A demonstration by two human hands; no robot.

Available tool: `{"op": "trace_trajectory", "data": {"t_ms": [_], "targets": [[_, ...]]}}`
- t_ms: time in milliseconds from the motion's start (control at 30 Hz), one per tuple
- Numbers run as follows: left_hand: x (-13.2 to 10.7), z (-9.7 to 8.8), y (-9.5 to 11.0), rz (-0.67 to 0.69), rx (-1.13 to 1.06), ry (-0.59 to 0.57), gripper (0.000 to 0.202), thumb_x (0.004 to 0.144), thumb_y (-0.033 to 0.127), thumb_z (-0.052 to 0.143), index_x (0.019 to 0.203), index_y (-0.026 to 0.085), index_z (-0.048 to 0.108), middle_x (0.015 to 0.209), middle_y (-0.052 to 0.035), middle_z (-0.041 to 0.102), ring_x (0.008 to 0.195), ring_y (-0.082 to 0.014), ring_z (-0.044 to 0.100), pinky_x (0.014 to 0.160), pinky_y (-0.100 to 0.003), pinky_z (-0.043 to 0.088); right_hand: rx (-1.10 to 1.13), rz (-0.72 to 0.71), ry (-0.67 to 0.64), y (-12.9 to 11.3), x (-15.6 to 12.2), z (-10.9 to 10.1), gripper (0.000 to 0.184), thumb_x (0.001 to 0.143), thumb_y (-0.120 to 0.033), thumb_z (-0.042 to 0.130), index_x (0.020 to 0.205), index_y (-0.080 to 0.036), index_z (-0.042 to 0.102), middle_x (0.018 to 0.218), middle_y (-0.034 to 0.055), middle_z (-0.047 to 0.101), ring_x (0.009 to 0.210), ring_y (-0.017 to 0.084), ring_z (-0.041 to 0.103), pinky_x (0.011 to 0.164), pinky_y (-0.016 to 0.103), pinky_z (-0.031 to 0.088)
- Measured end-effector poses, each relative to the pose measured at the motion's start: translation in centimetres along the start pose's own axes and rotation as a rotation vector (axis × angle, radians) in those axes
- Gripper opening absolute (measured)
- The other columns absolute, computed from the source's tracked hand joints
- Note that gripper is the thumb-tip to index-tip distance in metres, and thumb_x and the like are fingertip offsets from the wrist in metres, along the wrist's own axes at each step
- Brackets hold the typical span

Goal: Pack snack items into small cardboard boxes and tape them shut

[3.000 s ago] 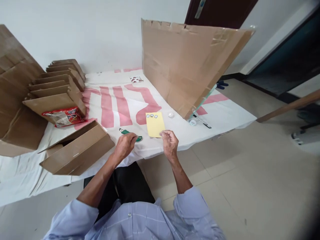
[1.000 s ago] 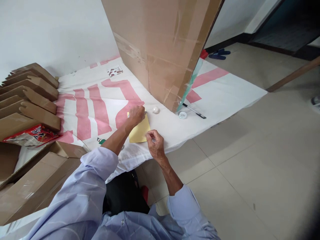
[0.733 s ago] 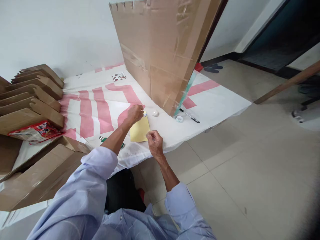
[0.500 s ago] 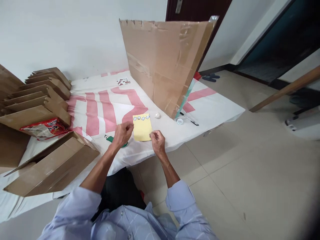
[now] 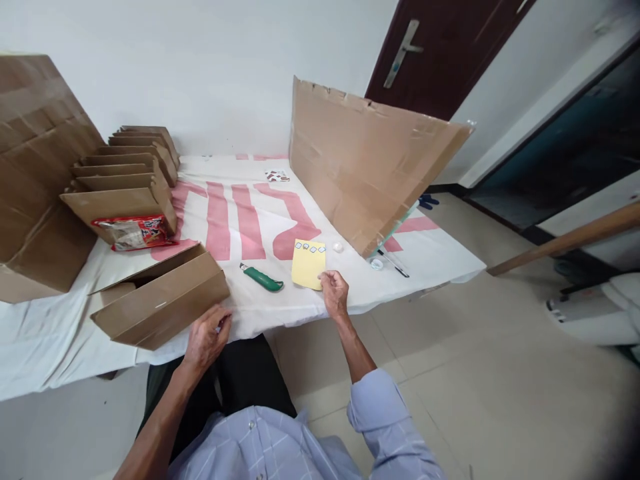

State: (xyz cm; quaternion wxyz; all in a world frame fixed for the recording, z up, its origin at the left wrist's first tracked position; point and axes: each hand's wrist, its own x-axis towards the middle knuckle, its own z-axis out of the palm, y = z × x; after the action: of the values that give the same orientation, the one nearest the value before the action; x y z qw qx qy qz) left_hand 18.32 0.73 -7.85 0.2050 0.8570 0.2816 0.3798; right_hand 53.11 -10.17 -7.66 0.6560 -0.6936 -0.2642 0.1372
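Note:
My right hand (image 5: 335,292) pinches the lower right corner of a yellow sheet of paper (image 5: 307,268), which lies on the cloth and has a row of small bluish-white diamond shapes along its top. Beside the front face of a narrow cardboard box (image 5: 173,303), at the table edge, is my left hand (image 5: 209,337). Its fingers are curled in; whatever they may hold is hidden. A green utility knife (image 5: 263,277) rests on the cloth between my hands. A small whitish lump (image 5: 338,247) sits just right of the paper.
A large cardboard panel (image 5: 365,167) stands slanted at the back right. By its foot are a pen (image 5: 395,265) and a white roll (image 5: 377,265). On the left are folded cardboard dividers (image 5: 120,193), a red snack packet (image 5: 135,232) and a tall cardboard box (image 5: 45,167). A patterned card (image 5: 277,176) lies farther back.
My left hand has left the paper's upper left side and moved left and nearer to me, uncovering the utility knife. My right hand stays at the paper's corner. The view has turned left.

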Motion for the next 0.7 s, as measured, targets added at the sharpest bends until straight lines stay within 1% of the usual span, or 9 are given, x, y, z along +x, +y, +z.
{"op": "trace_trajectory", "data": {"t_ms": [67,133,267,367,467,567,633,700], "targets": [[-0.7,-0.6,-1.2,0.015,0.060,0.020,0.022,0.105,0.024,0.057,0.097,0.022,0.077,0.080,-0.0024,0.073,0.070,-0.0170,0.071,0.070,-0.027,0.055,-0.017,-0.017,-0.040,-1.1,-0.1,1.0,0.032,0.080,-0.055,0.069,0.083,-0.023,0.065,0.074,-0.0007,0.064,0.070,0.018,0.057,0.067,0.031,0.047],[-1.2,-0.6,-2.2,0.030,0.103,0.023,0.021,0.105,0.023,0.057,0.097,0.022,0.076,0.084,-0.0030,0.075,0.075,-0.0179,0.075,0.072,-0.027,0.056,-0.020,-0.040,-0.081,-2.4,0.2,2.3,0.031,0.081,-0.054,0.070,0.082,-0.024,0.066,0.072,-0.0014,0.063,0.068,0.017,0.054,0.062,0.029,0.044],[-2.1,0.6,-3.2,0.064,0.158,0.070,0.019,0.104,0.021,0.059,0.097,0.023,0.076,0.090,-0.0052,0.079,0.080,-0.0211,0.078,0.075,-0.029,0.059,0.000,-0.036,-0.160,-5.2,1.8,5.5,0.032,0.080,-0.055,0.074,0.080,-0.024,0.066,0.063,-0.0035,0.058,0.058,0.014,0.047,0.054,0.028,0.040],[-2.4,1.4,-3.2,0.047,0.175,0.092,0.019,0.103,0.020,0.060,0.095,0.023,0.077,0.089,-0.0060,0.079,0.080,-0.0224,0.077,0.075,-0.031,0.059,0.015,-0.044,-0.244,-6.6,2.5,8.0,0.035,0.081,-0.057,0.076,0.082,-0.024,0.066,0.067,-0.0022,0.064,0.056,0.014,0.049,0.054,0.029,0.044],[-2.4,1.5,-3.0,0.025,0.151,0.080,0.020,0.102,0.017,0.059,0.096,0.024,0.077,0.088,-0.0058,0.078,0.080,-0.0220,0.077,0.078,-0.031,0.060,0.032,-0.063,-0.319,-7.0,2.0,10.3,0.034,0.081,-0.056,0.076,0.084,-0.024,0.067,0.076,0.0008,0.072,0.058,0.013,0.053,0.055,0.028,0.046],[-2.3,1.2,-2.8,0.022,0.130,0.071,0.020,0.103,0.016,0.058,0.096,0.023,0.076,0.088,-0.0054,0.077,0.081,-0.0214,0.076,0.080,-0.031,0.060,0.038,-0.069,-0.383,-6.5,0.7,12.0,0.031,0.083,-0.054,0.074,0.086,-0.024,0.067,0.082,0.0024,0.076,0.059,0.014,0.056,0.055,0.028,0.048],[-2.4,1.1,-2.8,0.032,0.132,0.078,0.019,0.104,0.018,0.059,0.095,0.023,0.075,0.088,-0.0055,0.077,0.080,-0.0214,0.076,0.079,-0.031,0.060,0.020,-0.084,-0.410,-6.0,0.3,12.3,0.031,0.086,-0.055,0.072,0.087,-0.024,0.067,0.084,0.0029,0.076,0.060,0.014,0.058,0.056,0.029,0.049],[-2.5,1.1,-2.9,0.037,0.139,0.088,0.019,0.104,0.019,0.059,0.096,0.023,0.076,0.088,-0.0057,0.078,0.080,-0.0217,0.076,0.078,-0.031,0.060,-0.036,-0.130,-0.408,-5.4,1.1,11.6,0.031,0.088,-0.055,0.069,0.090,-0.024,0.068,0.086,0.0029,0.076,0.063,0.016,0.060,0.060,0.030,0.051]]}}
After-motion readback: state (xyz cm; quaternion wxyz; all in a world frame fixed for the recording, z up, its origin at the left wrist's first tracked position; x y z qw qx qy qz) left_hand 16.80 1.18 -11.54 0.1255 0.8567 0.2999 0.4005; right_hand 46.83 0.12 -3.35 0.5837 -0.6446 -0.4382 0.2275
